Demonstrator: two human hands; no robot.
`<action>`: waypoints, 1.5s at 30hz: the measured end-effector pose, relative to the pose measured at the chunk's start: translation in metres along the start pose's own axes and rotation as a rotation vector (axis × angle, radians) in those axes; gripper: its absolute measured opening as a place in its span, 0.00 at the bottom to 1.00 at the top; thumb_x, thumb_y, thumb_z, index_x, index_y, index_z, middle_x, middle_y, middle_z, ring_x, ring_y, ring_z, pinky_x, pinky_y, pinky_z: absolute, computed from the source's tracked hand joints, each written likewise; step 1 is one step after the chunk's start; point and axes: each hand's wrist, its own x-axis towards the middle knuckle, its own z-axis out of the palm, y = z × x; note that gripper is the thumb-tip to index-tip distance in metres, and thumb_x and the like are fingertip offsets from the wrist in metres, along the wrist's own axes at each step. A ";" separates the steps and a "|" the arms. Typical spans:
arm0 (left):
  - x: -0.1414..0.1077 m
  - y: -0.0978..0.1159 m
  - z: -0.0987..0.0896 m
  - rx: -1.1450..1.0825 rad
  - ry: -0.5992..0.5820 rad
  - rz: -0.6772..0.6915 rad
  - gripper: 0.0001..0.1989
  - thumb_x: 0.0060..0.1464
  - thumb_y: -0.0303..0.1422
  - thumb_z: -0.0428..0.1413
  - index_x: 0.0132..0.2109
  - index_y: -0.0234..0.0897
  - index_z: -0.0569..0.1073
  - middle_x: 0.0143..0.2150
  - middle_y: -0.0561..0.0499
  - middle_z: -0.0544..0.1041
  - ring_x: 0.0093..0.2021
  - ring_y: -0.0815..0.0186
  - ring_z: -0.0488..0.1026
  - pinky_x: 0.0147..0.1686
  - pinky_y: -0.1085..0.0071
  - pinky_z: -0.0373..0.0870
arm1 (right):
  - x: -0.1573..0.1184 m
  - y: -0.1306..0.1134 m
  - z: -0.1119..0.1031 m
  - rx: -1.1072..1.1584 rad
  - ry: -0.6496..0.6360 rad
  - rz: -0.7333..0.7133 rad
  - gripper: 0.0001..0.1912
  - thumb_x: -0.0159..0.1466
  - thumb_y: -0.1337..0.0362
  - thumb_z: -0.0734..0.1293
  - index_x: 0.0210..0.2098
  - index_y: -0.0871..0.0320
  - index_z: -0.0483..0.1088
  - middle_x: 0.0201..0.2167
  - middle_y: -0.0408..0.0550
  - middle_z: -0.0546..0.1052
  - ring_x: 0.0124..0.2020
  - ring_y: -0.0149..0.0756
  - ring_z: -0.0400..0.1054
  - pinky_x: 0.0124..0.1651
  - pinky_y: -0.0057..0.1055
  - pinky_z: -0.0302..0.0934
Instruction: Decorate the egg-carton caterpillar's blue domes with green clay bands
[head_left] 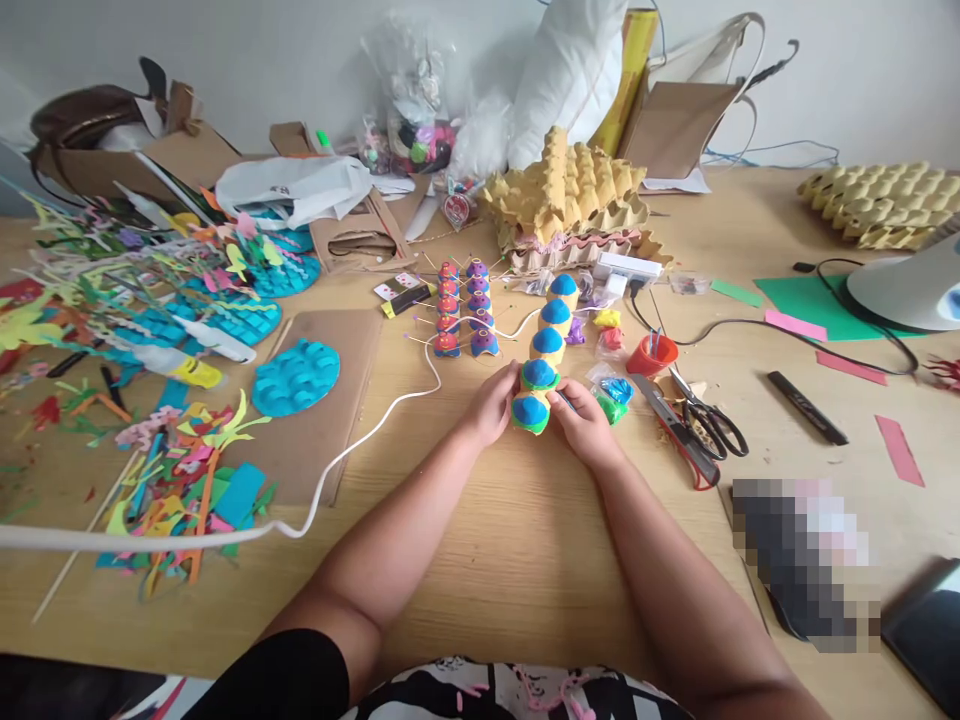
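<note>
A strip of egg-carton cups (548,343) with blue tops on yellow runs away from me; green edging shows around the nearest two cups. My left hand (495,403) grips its left side near the close end. On the right side, my right hand (583,420) holds the same end with fingers closed. Two finished-looking strips in red and purple, the red one (448,310) and the purple one (480,308), stand just left of it. Small bags of blue clay (618,389) and green clay (613,409) lie by my right hand.
Scissors (712,420), a cutter (679,432) and a red cup (652,354) are at right. A white cable (360,440) crosses the table. Paper scraps (187,500) and blue bases (296,377) lie left; egg trays (570,190) are stacked behind.
</note>
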 end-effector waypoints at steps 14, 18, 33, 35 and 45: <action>0.000 0.006 -0.003 -0.277 -0.049 -0.263 0.20 0.75 0.41 0.51 0.44 0.32 0.83 0.41 0.44 0.86 0.47 0.60 0.84 0.50 0.68 0.80 | -0.001 -0.002 -0.002 -0.076 0.009 -0.063 0.22 0.70 0.39 0.70 0.40 0.52 0.76 0.35 0.43 0.79 0.38 0.35 0.69 0.46 0.34 0.67; -0.003 0.010 0.000 -0.330 -0.038 -0.311 0.19 0.75 0.37 0.51 0.44 0.31 0.82 0.43 0.43 0.87 0.46 0.61 0.85 0.48 0.70 0.80 | -0.001 -0.002 -0.002 -0.040 -0.005 -0.044 0.22 0.69 0.39 0.71 0.40 0.51 0.76 0.35 0.42 0.78 0.38 0.35 0.68 0.46 0.33 0.66; -0.002 0.007 0.003 -0.342 0.025 -0.293 0.23 0.78 0.37 0.45 0.46 0.30 0.82 0.39 0.45 0.86 0.37 0.67 0.84 0.42 0.74 0.80 | -0.001 -0.001 0.000 -0.047 -0.011 -0.037 0.20 0.69 0.41 0.72 0.42 0.52 0.77 0.38 0.45 0.81 0.39 0.37 0.72 0.46 0.35 0.70; -0.001 0.007 0.000 -0.361 0.013 -0.302 0.22 0.78 0.38 0.46 0.48 0.32 0.82 0.38 0.46 0.86 0.34 0.68 0.82 0.37 0.75 0.79 | -0.001 -0.001 0.000 0.021 0.038 -0.019 0.20 0.67 0.42 0.75 0.47 0.50 0.76 0.41 0.45 0.82 0.41 0.37 0.74 0.47 0.35 0.71; -0.009 0.017 0.005 -0.438 0.085 -0.345 0.20 0.77 0.38 0.48 0.41 0.35 0.81 0.32 0.50 0.81 0.26 0.71 0.74 0.25 0.77 0.72 | -0.003 -0.007 0.003 -0.016 0.331 -0.091 0.19 0.71 0.42 0.70 0.39 0.51 0.71 0.34 0.45 0.83 0.37 0.36 0.74 0.45 0.36 0.67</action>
